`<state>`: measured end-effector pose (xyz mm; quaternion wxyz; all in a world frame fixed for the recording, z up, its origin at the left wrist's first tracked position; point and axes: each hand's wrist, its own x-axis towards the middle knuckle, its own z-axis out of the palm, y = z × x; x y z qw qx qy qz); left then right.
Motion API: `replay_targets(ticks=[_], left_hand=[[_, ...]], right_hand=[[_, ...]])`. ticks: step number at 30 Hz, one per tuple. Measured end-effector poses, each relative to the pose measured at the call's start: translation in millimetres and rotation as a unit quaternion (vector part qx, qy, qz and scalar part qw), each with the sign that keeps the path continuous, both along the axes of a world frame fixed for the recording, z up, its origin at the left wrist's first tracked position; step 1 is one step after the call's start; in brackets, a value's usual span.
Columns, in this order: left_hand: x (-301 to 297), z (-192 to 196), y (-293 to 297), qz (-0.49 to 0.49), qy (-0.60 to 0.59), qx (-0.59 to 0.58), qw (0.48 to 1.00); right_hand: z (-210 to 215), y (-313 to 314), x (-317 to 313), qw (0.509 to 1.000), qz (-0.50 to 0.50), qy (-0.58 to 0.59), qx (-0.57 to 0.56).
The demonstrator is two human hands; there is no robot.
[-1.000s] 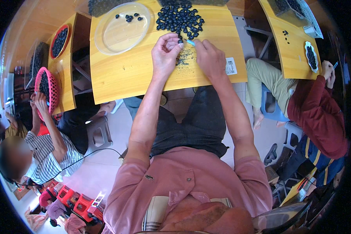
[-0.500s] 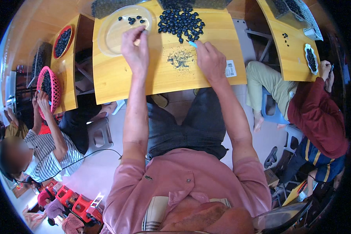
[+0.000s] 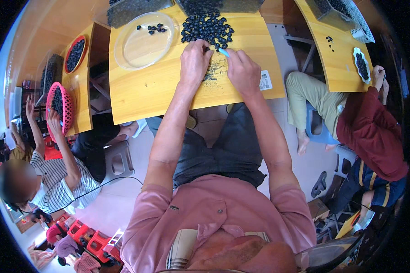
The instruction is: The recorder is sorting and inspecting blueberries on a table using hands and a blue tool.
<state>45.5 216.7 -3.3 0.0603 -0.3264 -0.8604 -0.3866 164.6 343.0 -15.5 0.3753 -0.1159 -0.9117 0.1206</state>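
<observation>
At berry pile (image 3: 208, 28): left hand (image 3: 194, 61) curled; right hand (image 3: 243, 70) pinching blue tool (image 3: 223, 52)

Pink short-sleeved collared shirt (image 3: 214, 214), dark shorts (image 3: 228, 150)

Dk blue-black berries (image 3: 207, 28), yellow wood table (image 3: 150, 86)

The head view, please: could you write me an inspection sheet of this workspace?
Surface: yellow wooden table, dark crumbs between the hands.
Job's things: pile of dark round fruits; clear plate holding a few.
Clutter: white label at the table edge.
Hands: left hand at the pile's edge; right hand grips a pale blue tool.
Cables: black cord beside the neighbour.
Surroundings: seated people at either side; pink basket.
</observation>
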Motion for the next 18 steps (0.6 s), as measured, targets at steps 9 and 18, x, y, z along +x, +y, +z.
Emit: replay_targets(ticks=[9,18], left_hand=[[-3.2,-11.9,-20.7,0.000,-0.198,0.143,0.970],[4.8,-18.0,-21.0,0.014,-0.247,0.237,0.940]], right_hand=[[3.4,-1.2,0.2,1.000,0.010,-0.004,-0.007],[6.2,-4.3,0.0,1.000,0.018,-0.025,0.008]])
